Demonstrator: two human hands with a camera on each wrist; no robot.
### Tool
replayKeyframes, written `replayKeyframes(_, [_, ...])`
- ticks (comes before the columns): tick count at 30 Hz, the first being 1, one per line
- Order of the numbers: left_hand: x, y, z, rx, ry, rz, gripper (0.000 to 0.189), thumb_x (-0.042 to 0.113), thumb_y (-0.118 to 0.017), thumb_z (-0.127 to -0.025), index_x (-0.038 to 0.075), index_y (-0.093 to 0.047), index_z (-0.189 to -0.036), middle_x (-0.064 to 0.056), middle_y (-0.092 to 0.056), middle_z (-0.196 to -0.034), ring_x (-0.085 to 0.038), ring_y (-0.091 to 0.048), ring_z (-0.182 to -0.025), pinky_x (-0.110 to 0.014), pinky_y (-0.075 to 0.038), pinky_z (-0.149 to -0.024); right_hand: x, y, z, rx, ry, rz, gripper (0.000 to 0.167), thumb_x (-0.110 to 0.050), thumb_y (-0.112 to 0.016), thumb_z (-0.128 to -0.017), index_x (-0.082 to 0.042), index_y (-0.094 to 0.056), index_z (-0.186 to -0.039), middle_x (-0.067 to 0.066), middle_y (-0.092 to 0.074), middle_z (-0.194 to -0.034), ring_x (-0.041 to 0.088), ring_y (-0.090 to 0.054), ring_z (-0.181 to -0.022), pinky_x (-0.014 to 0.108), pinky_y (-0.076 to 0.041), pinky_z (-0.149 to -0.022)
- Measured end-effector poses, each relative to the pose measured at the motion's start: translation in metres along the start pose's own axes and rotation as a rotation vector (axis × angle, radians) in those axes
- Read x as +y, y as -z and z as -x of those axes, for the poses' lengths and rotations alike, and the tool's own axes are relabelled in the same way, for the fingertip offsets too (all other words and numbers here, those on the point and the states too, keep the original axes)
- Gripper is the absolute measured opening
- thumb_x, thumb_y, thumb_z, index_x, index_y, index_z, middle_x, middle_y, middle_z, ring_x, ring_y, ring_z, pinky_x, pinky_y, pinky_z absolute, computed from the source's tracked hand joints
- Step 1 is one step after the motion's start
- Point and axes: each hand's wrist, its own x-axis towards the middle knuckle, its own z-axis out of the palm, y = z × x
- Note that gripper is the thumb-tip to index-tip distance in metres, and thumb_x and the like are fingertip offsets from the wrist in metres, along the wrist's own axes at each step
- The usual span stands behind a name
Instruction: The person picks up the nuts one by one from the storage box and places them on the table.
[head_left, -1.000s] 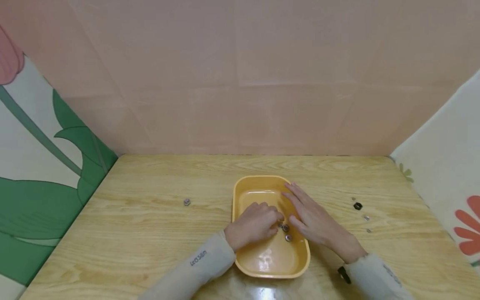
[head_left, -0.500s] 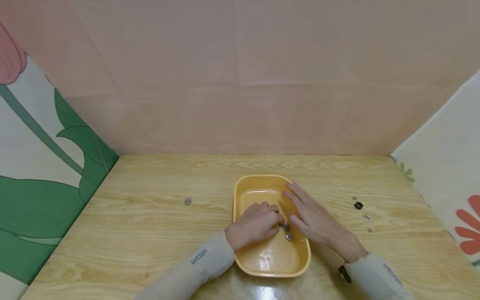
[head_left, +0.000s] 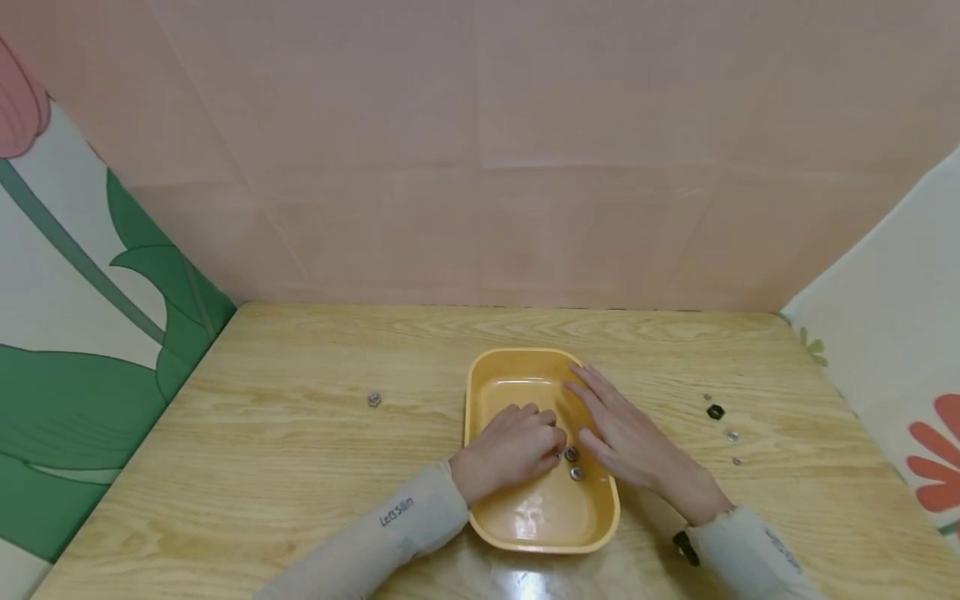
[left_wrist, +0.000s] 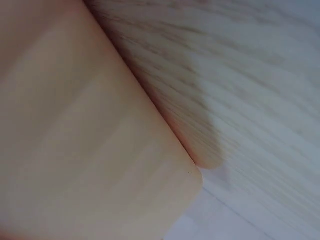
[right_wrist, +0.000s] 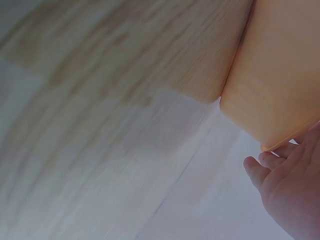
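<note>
In the head view, my left hand (head_left: pixel 513 446) reaches over the near-left rim into a yellow plastic tray (head_left: pixel 543 521). Its fingers are curled down, with their tips beside small metal nuts on the tray floor. One nut (head_left: pixel 572 454) lies right at the fingertips, another nut (head_left: pixel 577 474) a little nearer. I cannot tell whether the hidden fingertips pinch a nut. My right hand (head_left: pixel 626 437) lies across the tray's right rim, fingers straight and spread against the inner wall. The right wrist view shows the right hand (right_wrist: pixel 295 180) with fingers at the rim of the tray (right_wrist: pixel 280 75).
A loose metal nut (head_left: pixel 374 400) lies on the wooden table (head_left: pixel 300 467) left of the tray. Right of it are a black hex nut (head_left: pixel 716 412) and several small metal pieces (head_left: pixel 732 437). A pink wall covering (head_left: pixel 480 167) rises behind the table.
My left fingertips shift very slightly left, and the small nut beside them is partly covered now. The right hand and tray stay in place.
</note>
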Motion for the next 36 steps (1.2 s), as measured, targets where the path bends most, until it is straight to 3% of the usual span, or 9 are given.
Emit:
replayKeyframes(4, [-0.0014, -0.0005, -0.0017, 0.039, -0.006, 0.030, 0.008, 0.020, -0.068, -0.088, 0.022, -0.069, -0.080, 0.010, -0.062, -0.074, -0.009, -0.051, -0.065, -0.019, -0.035, -0.056, -0.0005, 0.0006, -0.0001, 0.002, 0.001, 0.002, 0.058, -0.011, -0.057, -0.089, 0.002, -0.043, -0.144, 0.017, -0.031, -0.160, 0.041, -0.025, -0.149, 0.057, -0.032, -0.114])
replayKeyframes(10, [-0.0034, -0.0005, -0.0015, 0.114, -0.014, 0.085, 0.012, 0.013, -0.069, -0.082, 0.019, -0.063, -0.074, 0.012, -0.051, -0.058, -0.003, -0.043, -0.051, -0.015, -0.032, -0.047, -0.0015, 0.0010, -0.0006, -0.012, -0.012, -0.006, 0.058, -0.013, -0.057, -0.091, 0.001, -0.042, -0.145, 0.017, -0.030, -0.160, 0.041, -0.024, -0.149, 0.057, -0.030, -0.115])
replayKeyframes(21, [-0.0039, 0.0012, 0.0003, 0.177, -0.025, 0.062, 0.015, 0.013, -0.070, -0.080, 0.022, -0.062, -0.071, 0.013, -0.051, -0.056, -0.004, -0.042, -0.051, -0.015, -0.029, -0.047, -0.0026, 0.0022, -0.0005, -0.033, -0.026, -0.012, 0.059, -0.013, -0.058, -0.092, 0.002, -0.041, -0.147, 0.017, -0.028, -0.162, 0.041, -0.022, -0.150, 0.058, -0.029, -0.116])
replayKeyframes(36, [-0.0031, 0.0044, 0.0032, 0.213, 0.059, 0.029, 0.009, 0.018, -0.070, -0.081, 0.026, -0.072, -0.085, 0.014, -0.059, -0.062, -0.005, -0.044, -0.059, -0.018, -0.030, -0.054, -0.0038, 0.0046, -0.0015, -0.009, 0.013, -0.008, 0.060, -0.012, -0.060, -0.089, 0.003, -0.044, -0.144, 0.021, -0.031, -0.159, 0.046, -0.026, -0.147, 0.059, -0.032, -0.115])
